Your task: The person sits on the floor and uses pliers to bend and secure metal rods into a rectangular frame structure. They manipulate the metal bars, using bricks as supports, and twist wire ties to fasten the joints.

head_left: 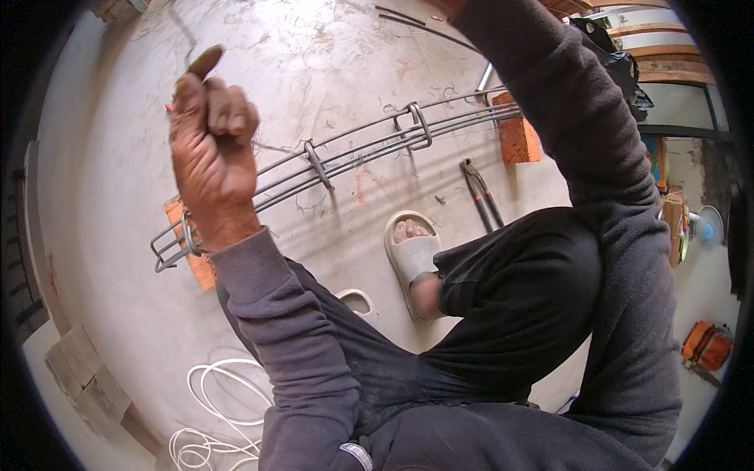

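Observation:
My left hand [216,149] is raised above the left part of a steel rebar cage [365,149], its fingers curled in. A thin, blurred tie wire [185,35] rises from beside its upper fingertip and seems to be gripped in it. The cage has several long bars with bent stirrups [318,165] around them. Its ends rest on an orange brick [518,140] at the right and another brick [202,271] at the left. Only a sliver of my right hand [449,6] shows at the top edge, so its fingers are hidden.
Pincers [481,195] with dark handles lie on the floor near my sandalled foot [414,251]. White cable [216,400] is coiled at the lower left, near grey blocks [86,377]. Loose rods [428,27] lie at the top; a fan [707,226] stands at the right.

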The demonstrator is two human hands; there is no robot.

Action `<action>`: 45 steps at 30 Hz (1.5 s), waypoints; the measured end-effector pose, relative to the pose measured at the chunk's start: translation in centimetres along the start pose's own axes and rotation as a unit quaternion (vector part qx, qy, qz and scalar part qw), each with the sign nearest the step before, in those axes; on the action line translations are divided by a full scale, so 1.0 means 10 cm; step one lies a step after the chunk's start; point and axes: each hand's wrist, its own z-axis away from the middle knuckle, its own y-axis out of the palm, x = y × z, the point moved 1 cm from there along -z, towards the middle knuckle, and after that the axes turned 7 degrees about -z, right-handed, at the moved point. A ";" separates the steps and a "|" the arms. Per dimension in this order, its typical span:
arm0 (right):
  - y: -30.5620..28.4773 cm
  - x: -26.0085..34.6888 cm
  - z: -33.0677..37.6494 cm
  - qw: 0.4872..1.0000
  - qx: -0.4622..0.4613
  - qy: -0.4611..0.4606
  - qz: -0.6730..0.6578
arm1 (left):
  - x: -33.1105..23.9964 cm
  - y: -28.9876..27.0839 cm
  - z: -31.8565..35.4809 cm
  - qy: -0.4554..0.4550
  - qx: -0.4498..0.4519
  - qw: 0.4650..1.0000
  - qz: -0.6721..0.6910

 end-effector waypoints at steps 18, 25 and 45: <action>0.72 -0.11 0.37 0.991 -0.082 0.053 -0.087 | 0.04 0.02 -0.03 -0.028 -0.079 0.983 -0.166; 0.97 -0.15 0.41 0.987 -0.047 0.103 -0.115 | 0.16 -0.09 -0.01 -0.010 -0.148 0.988 0.040; 1.07 -0.06 0.42 0.991 0.037 0.101 0.079 | 0.11 -0.30 -0.01 0.052 -0.261 0.964 -0.018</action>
